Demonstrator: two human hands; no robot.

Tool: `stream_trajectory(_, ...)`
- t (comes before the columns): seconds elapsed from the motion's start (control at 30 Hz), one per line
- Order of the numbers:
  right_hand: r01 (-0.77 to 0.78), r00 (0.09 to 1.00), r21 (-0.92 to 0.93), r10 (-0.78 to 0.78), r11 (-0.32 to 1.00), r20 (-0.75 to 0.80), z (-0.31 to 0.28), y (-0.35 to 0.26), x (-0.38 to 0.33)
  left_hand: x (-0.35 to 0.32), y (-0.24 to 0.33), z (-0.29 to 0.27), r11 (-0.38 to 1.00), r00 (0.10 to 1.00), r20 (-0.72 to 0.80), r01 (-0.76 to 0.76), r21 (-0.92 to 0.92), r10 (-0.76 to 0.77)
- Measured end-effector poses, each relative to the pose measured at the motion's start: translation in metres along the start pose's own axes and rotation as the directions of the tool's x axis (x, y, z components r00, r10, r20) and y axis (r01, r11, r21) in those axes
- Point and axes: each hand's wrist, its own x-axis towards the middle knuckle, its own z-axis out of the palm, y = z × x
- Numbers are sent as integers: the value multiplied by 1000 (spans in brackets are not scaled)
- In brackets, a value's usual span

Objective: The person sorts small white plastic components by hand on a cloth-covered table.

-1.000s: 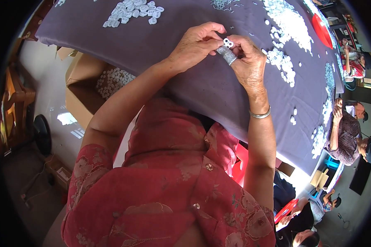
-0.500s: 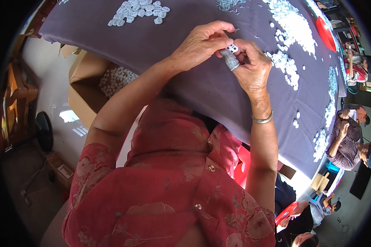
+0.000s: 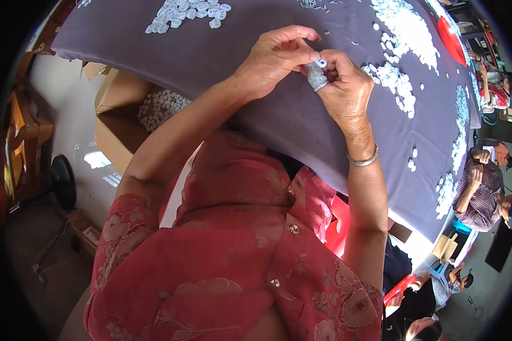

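My right hand [image 3: 348, 85] pinches a small white plastic piece [image 3: 321, 62] with a dark opening between its fingertips, over the cloth-covered table. A silver-grey wrapping [image 3: 317, 78] covers one of this hand's digits, just below the piece. My left hand [image 3: 274, 61] meets it from the left, thumb and a finger closed at the edge of the piece. Whatever may sit between those left fingertips is too small to make out. Its index finger arches above, and a few tiny pins [image 3: 327, 32] lie on the cloth nearby.
Similar white pieces [image 3: 190, 10] lie at the far left of the dark cloth [image 3: 239, 42]. Larger heaps [image 3: 404, 34] spread on the right, near a red dish [image 3: 451, 41]. Below the table's left edge, a cardboard box [image 3: 111, 113] holds more pieces. Other people sit at the right.
Both hands stay together, with small shifts of the fingers. The white piece has turned and less of it shows. The view has moved slightly.
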Motion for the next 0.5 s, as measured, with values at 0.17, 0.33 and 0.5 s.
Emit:
stream_trajectory(0.17,-2,999,20,1,1000,43,-7,-6,0,-2,9,-3,996,995,59,82,-22,-81)
stream_trajectory(0.33,49,998,3,-49,999,48,-4,-1,2,1,9,-9,997,996,62,57,45,-59)
stream_trajectory(0.5,5,1000,20,-6,1000,25,2,3,-2,2,15,-2,994,1000,-2,6,113,-6)
